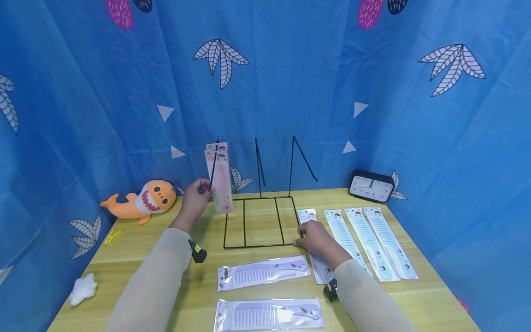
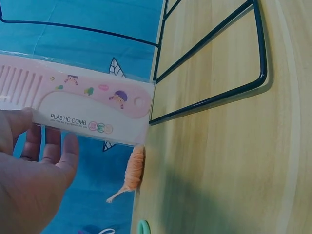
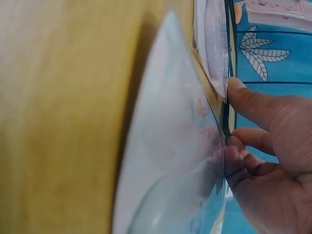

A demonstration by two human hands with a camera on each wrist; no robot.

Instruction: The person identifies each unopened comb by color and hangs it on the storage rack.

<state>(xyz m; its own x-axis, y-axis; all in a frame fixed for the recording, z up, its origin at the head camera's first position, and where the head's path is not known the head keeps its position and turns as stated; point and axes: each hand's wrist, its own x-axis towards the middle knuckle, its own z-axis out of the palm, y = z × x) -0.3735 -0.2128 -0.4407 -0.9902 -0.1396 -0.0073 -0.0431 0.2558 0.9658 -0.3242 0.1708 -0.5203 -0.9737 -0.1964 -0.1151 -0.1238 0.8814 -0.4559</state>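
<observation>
A black wire rack [image 1: 259, 246] with upright hooks stands at the back middle of the table. Two pink packaged combs [image 1: 220, 180] hang one before the other on its left hook. My left hand [image 1: 197, 199] pinches the side edge of the front pack; "PLASTIC COMB" reads on that pack in the left wrist view. With thumb and fingers, my right hand [image 1: 316, 236] grips the rack's right front corner. A blue packaged comb [image 1: 307, 215] lies partly under this hand.
Two purple packaged combs [image 1: 265, 273] lie in front of the rack. Several blue packaged combs [image 1: 373, 244] are lined up at right, below a black clock [image 1: 371, 186]. An orange plush shark [image 1: 145, 200], a yellow clip [image 1: 113, 237] and a white object [image 1: 83, 289] sit at left.
</observation>
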